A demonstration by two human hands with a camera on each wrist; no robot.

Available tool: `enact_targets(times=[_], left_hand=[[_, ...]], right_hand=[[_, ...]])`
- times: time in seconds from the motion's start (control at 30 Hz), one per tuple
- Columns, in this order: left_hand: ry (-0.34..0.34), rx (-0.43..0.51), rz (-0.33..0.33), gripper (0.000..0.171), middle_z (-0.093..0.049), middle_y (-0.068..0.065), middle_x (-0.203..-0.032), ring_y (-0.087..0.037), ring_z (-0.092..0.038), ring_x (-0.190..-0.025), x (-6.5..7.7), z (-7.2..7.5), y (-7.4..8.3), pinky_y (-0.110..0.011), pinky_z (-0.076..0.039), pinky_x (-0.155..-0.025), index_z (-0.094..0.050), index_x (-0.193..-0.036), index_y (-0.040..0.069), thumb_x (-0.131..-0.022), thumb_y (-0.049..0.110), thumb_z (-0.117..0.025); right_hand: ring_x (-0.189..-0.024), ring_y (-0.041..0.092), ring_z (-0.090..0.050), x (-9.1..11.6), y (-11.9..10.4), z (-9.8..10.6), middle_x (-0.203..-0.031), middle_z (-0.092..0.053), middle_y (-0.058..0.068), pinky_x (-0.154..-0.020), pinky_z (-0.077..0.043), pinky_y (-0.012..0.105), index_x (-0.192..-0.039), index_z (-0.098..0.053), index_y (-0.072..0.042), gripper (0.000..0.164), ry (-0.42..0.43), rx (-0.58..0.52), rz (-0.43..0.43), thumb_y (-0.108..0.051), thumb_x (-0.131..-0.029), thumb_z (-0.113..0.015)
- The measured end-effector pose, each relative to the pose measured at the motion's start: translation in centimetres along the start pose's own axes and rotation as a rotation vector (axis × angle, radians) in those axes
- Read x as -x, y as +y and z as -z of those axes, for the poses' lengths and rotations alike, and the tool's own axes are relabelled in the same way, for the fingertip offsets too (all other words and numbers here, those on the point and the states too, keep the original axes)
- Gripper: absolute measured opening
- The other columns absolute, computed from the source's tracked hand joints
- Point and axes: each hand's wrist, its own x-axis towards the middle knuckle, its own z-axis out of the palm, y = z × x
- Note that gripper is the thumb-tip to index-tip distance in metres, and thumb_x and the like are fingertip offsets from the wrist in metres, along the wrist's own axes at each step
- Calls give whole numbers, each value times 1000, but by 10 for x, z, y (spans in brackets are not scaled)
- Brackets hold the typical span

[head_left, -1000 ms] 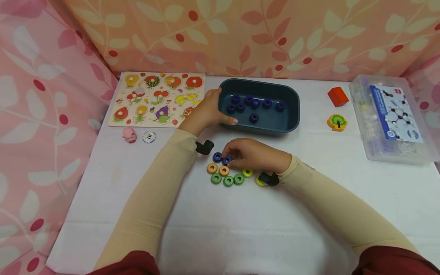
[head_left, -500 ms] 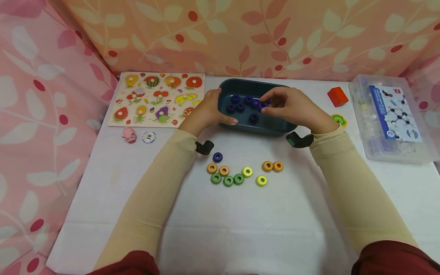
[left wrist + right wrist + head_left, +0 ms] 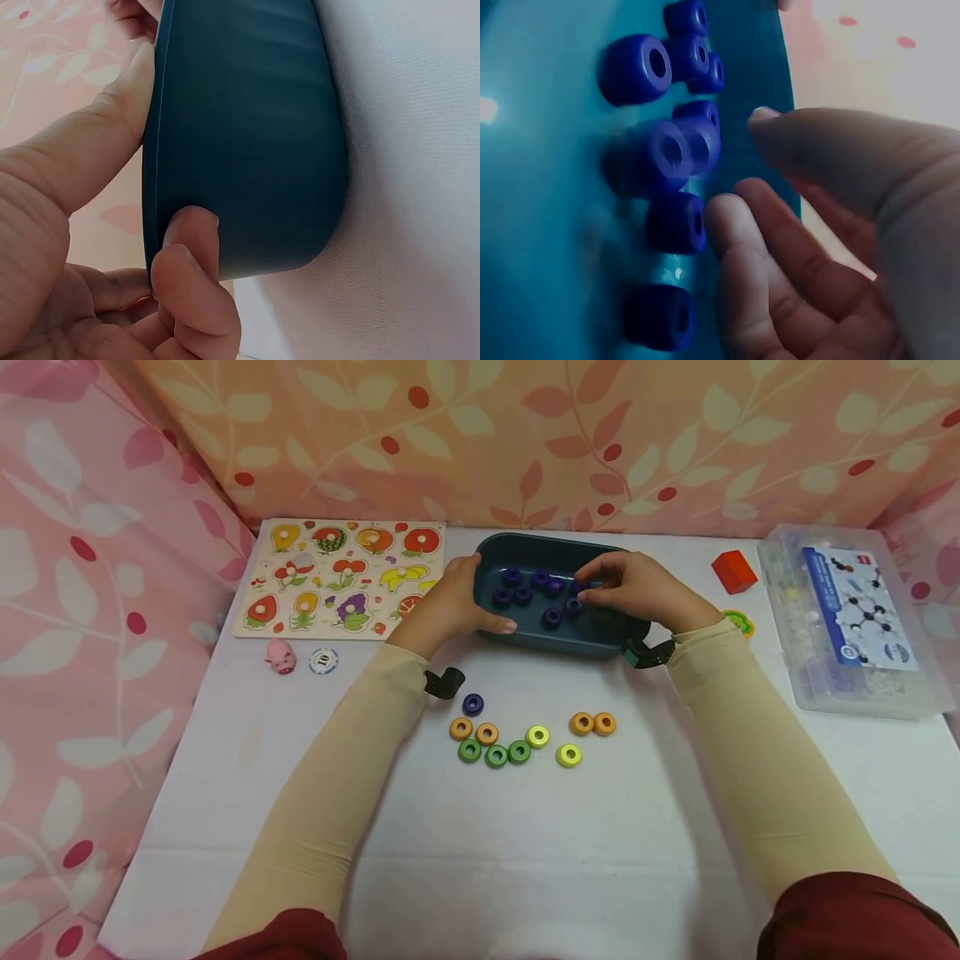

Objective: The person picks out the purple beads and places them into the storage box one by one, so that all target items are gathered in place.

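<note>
My left hand point(image 3: 450, 602) grips the left end of a dark teal plastic tub point(image 3: 555, 646), fingers and thumb at its rim. In the left wrist view, two curled fingers point(image 3: 196, 289) press the tub's outer wall. Several purple beads point(image 3: 551, 617) with holes lie inside the tub. Above its right part is my right hand point(image 3: 641, 589), thumb and fingers apart with nothing between them. A blurred purple bead point(image 3: 671, 150) shows just beyond the fingertips in the right wrist view. On the white cloth in front lie one purple bead point(image 3: 472, 704) and several orange point(image 3: 582, 723), green point(image 3: 497, 756) and yellow beads point(image 3: 568, 755).
Left of the tub lies a fruit puzzle board point(image 3: 337, 577), with a pink pig point(image 3: 281, 657) and a chip point(image 3: 324, 661) before it. On the right are a red block point(image 3: 734, 572), a partly covered tree piece point(image 3: 741, 622) and a clear plastic case point(image 3: 855, 618).
My right hand has gone from the beads on the cloth to the tub, carrying a purple bead, and let it go there. My left hand stays on the rim.
</note>
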Motion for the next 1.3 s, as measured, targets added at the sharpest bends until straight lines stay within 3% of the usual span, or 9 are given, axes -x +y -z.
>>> enact_targets(times=[0.17,0.27,0.37,0.53,0.63,0.83,1.03,1.17,1.3], left_hand=[[-5,-5,-2,127,-11,-5,-169,-27,-24,-152,-1,1,-1,-47,-26,-123,-7,-163,16,-71,49,-88],[-7,-14,-5,128,-10,-5,-169,-27,-24,-152,0,1,-1,-46,-26,-124,-5,-163,17,-71,51,-88],[-1,-33,-17,129,-11,-6,-169,-26,-24,-152,0,2,0,-45,-26,-124,-5,-163,16,-71,53,-87],[4,-37,-32,127,-11,-7,-169,-26,-24,-152,0,5,0,-45,-26,-124,-6,-163,15,-72,51,-87],[-3,-27,-28,126,-10,-6,-169,-25,-23,-152,-1,5,1,-45,-24,-124,-5,-163,16,-73,50,-87],[-13,-33,-31,128,-8,-5,-169,-24,-21,-153,-2,4,-1,-42,-23,-125,-3,-163,17,-72,52,-87],[-15,-15,-26,127,-9,-6,-169,-24,-21,-153,0,3,-2,-43,-24,-125,-4,-163,17,-73,50,-87],[-14,-24,-24,127,-10,-6,-169,-25,-23,-153,1,3,-1,-43,-26,-124,-5,-163,16,-73,51,-87],[-5,-12,-20,127,-11,-5,-169,-24,-25,-152,0,1,-3,-42,-27,-124,-6,-163,16,-72,51,-87]], right_hand=[[-102,22,-58,15,-18,1,-118,-66,8,-83,-50,27,-127,-66,-15,41,25,3,11,-38,-94,-70],[-98,19,-61,31,-41,-8,-113,-68,5,-81,-51,30,-123,-68,-17,35,41,0,74,-36,-93,-72],[-91,19,-62,47,-67,-30,-107,-70,2,-79,-53,34,-117,-71,-19,28,22,9,202,-28,-91,-76],[-100,14,-63,54,-95,-87,-114,-71,-2,-91,-54,35,-116,-73,-16,24,-156,103,395,-20,-92,-72],[-109,13,-61,48,-101,-114,-116,-69,-2,-99,-51,34,-116,-73,-15,25,-223,154,441,-16,-91,-70],[-107,12,-61,40,-100,-135,-114,-69,-2,-100,-50,32,-118,-71,-13,29,-204,151,466,-13,-89,-73],[-97,13,-62,44,-98,-125,-108,-67,-3,-91,-53,31,-113,-69,-13,26,-229,108,414,-14,-87,-74],[-94,16,-65,49,-95,-90,-109,-68,0,-89,-56,34,-118,-68,-12,32,-187,61,379,-15,-87,-76],[-88,15,-65,41,-88,-47,-104,-69,2,-82,-56,32,-120,-68,-15,35,-66,51,311,-22,-87,-79]])
